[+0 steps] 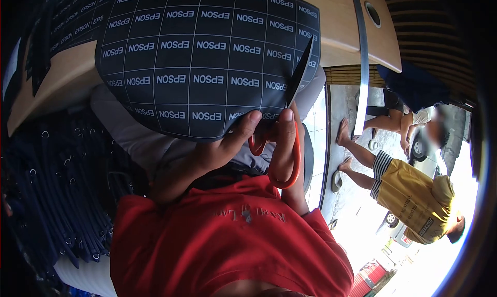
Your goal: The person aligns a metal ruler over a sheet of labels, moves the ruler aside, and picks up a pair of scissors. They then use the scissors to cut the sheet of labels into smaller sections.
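A black sheet [207, 61], printed with a grid of white EPSON labels, spreads in front of me above my lap. My left hand [230, 142] pinches its near edge, thumb on top and fingers hidden beneath. In my right hand [284, 144] is a pair of scissors [299, 74] with orange handles, the thumb resting near the pivot. A dark blade points up and away over the right part of the sheet. Whether the blades are apart cannot be made out.
A wooden table [339, 25] lies ahead, with more EPSON sheets [77, 23] at its left and a long metal ruler [362, 64] jutting off its right edge. Dark straps with metal rings [57, 183] hang at left. Two people, one in a yellow shirt [409, 193], are at right.
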Action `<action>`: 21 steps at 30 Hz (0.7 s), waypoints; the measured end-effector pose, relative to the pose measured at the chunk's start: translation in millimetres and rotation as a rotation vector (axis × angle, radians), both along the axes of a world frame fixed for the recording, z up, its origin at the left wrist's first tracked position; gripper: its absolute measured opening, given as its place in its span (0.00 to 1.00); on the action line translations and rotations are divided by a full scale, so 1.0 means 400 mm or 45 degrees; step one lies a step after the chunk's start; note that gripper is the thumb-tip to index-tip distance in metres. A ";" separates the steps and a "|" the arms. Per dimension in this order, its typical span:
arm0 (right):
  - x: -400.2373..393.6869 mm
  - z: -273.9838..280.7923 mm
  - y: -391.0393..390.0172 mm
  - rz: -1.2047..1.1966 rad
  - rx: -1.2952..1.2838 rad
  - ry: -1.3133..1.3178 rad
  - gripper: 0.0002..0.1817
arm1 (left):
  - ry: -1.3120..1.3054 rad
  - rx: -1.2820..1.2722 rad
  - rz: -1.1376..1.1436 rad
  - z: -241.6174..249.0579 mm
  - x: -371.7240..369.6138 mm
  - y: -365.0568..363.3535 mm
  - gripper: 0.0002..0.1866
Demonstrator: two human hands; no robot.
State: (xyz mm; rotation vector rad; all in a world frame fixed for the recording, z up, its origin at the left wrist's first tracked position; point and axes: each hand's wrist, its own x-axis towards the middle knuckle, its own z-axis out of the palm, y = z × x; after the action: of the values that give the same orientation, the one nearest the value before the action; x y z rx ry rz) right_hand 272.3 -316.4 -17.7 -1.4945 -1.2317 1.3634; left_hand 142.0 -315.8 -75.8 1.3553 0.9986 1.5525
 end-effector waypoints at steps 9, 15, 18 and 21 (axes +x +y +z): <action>-0.007 -0.002 0.001 0.001 0.018 -0.009 0.29 | -0.001 0.012 0.028 -0.004 0.001 0.001 0.12; -0.005 -0.005 -0.001 -0.007 0.004 -0.018 0.29 | 0.009 0.032 0.025 -0.010 0.003 -0.002 0.13; -0.011 0.000 0.000 -0.019 0.013 -0.036 0.30 | 0.027 0.042 0.024 -0.009 -0.001 -0.002 0.13; -0.010 -0.004 -0.001 -0.024 0.026 -0.049 0.30 | 0.006 0.031 0.000 -0.011 0.000 -0.002 0.13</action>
State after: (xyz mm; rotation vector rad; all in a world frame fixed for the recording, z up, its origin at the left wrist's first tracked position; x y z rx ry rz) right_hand 268.2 -316.7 -19.5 -1.5205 -1.2487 1.3116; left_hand 142.0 -316.7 -80.3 1.3765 0.9856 1.5664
